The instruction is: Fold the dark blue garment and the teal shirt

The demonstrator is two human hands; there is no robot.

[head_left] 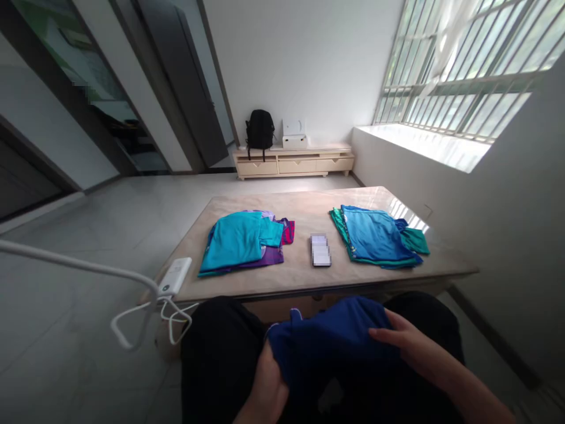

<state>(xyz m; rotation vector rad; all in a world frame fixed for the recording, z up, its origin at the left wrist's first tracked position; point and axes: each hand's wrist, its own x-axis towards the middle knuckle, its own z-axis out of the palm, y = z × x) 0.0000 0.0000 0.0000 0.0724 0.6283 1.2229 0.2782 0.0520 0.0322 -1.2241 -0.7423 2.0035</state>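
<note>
In the head view, a dark blue garment of soft cloth (333,330) is at the bottom centre of the frame. The left hand (269,377) grips one edge and the right hand (410,341) pinches the other side, probably to keep it spread. On the beige worktop (300,206), a turquoise-topped clothes pile (236,238) and a blue-topped clothes pile (373,232) lie apart, perhaps for not mixing. Much of the left grip is hidden by cloth; the garment's lower part disappears in shadow.
</note>
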